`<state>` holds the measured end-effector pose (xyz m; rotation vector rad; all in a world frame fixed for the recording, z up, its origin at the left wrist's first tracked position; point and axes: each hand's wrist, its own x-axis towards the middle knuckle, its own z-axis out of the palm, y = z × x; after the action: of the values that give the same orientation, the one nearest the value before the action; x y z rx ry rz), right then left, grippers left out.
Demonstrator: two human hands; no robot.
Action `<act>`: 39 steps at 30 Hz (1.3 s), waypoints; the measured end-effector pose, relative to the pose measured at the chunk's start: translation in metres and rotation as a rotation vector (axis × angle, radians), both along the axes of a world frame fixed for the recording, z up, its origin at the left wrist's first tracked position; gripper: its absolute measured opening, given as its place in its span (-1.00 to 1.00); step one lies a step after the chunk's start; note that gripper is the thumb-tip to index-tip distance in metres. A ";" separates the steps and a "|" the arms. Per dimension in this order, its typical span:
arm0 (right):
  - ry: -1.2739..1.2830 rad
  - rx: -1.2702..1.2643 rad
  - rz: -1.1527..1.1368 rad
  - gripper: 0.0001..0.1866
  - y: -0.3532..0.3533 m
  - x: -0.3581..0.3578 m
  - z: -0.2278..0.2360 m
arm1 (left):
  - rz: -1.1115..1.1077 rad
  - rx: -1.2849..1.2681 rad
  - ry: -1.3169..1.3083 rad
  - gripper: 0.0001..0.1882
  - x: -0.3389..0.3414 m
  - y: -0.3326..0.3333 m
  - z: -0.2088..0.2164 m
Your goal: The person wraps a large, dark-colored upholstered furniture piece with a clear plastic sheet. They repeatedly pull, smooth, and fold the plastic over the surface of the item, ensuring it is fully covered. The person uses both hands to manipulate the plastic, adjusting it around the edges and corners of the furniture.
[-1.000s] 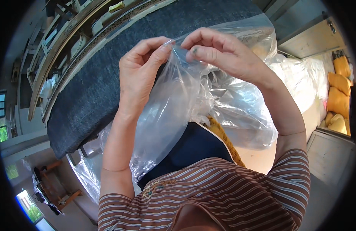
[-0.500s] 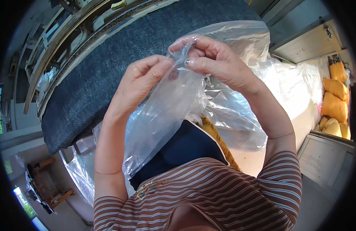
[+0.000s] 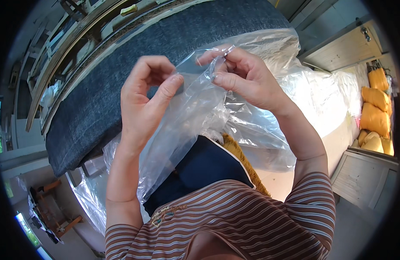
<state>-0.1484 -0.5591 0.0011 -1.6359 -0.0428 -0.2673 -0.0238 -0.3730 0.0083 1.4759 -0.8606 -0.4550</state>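
Note:
Clear plastic film [image 3: 195, 97] hangs in loose folds between my hands, over my lap and across to the right. My right hand [image 3: 247, 80] pinches a gathered edge of it between thumb and curled fingers; a ring shows on one finger. My left hand [image 3: 145, 93] is at the film's left edge, thumb and bent fingertips close together at the plastic; the exact grip there is partly hidden. Both hands are raised at chest height, a short gap apart, in front of a long padded surface covered in dark blue-grey cloth [image 3: 100, 86].
Curved wooden rails [image 3: 57, 65] run along the cloth's far left side. More shiny plastic [image 3: 330, 91] lies heaped at the right. Beyond it are orange bundles [image 3: 375, 112] and a pale cabinet door [image 3: 360, 177]. A dark blue cloth [image 3: 213, 162] lies on my lap beside mustard-coloured fringe [image 3: 241, 158].
My left hand has moved left, away from my right hand, its fingers loosened. The plastic between the hands is now spread wider. My right hand keeps its hold.

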 end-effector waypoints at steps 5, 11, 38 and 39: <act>-0.005 -0.055 -0.148 -0.79 0.006 -0.003 0.000 | 0.078 0.002 -0.734 -0.65 -0.013 -0.018 0.024; -0.042 -0.208 -0.233 -0.87 0.011 -0.005 0.003 | 0.063 0.085 -0.970 -0.81 -0.010 -0.035 0.026; 0.130 0.426 -0.021 -0.80 -0.005 -0.008 -0.009 | 0.030 0.037 -0.676 -0.84 -0.018 -0.032 0.008; 0.136 0.466 0.003 -0.79 -0.005 -0.008 -0.011 | 0.037 0.029 -0.691 -0.84 -0.019 -0.031 0.006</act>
<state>-0.1565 -0.5644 -0.0096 -1.1859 0.1135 -0.1483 -0.0424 -0.4042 0.0147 1.6966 -1.3619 0.0923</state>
